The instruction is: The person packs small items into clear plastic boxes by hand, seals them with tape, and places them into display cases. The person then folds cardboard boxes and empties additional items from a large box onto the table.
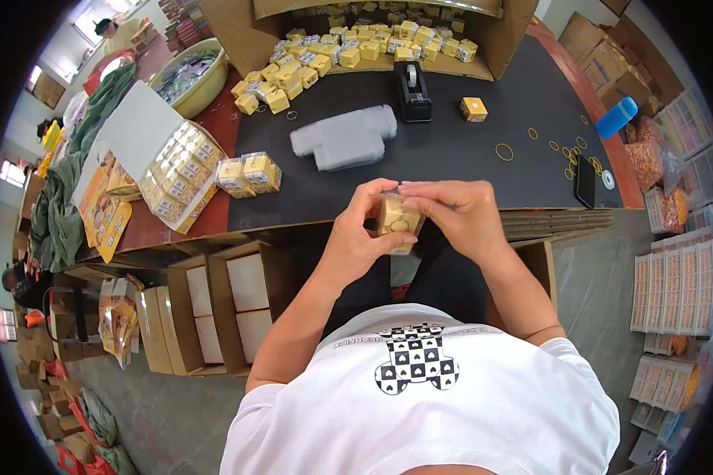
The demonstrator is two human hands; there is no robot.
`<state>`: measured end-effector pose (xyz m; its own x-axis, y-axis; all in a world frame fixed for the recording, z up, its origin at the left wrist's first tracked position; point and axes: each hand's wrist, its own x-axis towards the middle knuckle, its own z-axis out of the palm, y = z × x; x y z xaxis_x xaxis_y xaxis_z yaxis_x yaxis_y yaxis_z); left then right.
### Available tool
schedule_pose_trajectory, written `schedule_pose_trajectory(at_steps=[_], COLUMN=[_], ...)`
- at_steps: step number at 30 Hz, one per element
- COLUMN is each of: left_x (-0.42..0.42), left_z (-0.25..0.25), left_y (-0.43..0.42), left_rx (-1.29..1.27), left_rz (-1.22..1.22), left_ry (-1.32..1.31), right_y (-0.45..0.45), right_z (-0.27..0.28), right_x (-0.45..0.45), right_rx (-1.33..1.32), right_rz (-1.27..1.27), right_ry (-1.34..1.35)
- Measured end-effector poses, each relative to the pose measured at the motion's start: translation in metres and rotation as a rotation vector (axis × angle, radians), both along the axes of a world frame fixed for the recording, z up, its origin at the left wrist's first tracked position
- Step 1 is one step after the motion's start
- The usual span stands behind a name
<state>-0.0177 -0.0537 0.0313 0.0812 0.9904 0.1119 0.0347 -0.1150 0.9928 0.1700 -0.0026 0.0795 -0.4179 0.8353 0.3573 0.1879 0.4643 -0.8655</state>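
My left hand (358, 233) wraps round a small clear plastic box (396, 220) with yellow packaging inside, just off the table's front edge. From the other side, my right hand (463, 210) pinches the top end of the same box, thumb and fingers together. Whether a flap lies between those fingers is hidden. Beyond the hands lies a stack of flat, clear plastic sleeves (345, 138). To the left stand filled clear boxes (249, 174), beside an open white carton (184, 176) packed with similar ones.
A black tape dispenser (413, 95) and one yellow box (474, 109) stand farther back. Behind them, a cardboard carton (507, 39) spills many small yellow boxes. Rubber bands (505, 151) and a phone (585, 182) lie right. Cartons (242, 309) sit below left.
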Motion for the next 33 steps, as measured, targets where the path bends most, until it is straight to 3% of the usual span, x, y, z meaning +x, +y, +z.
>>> schedule_pose_trajectory(at_steps=[3,8,14,18,23,33], left_x=[0.000,0.001,0.001,0.002,0.001,-0.003], left_z=[0.003,0.006,0.006,0.008,0.009,0.011], left_y=[0.003,0.004,0.007,0.007,0.009,0.007], left_rx=[0.051,0.047,0.009,0.015,0.043,0.018], left_rz=[0.011,0.073,0.102,0.118,0.096,0.082], left_ry=[0.005,0.027,0.084,0.035,0.042,0.080], right_y=[0.007,0.013,0.017,0.012,0.019,0.022], right_z=[0.005,-0.006,-0.008,-0.008,-0.002,0.003], right_x=[-0.001,-0.009,-0.010,-0.015,-0.007,-0.009], right_rx=[-0.109,0.095,0.017,0.327,0.086,0.093], right_rz=[-0.003,0.052,0.077,0.025,0.023,0.063], right_ry=[0.051,0.081,0.104,-0.018,0.051,0.048])
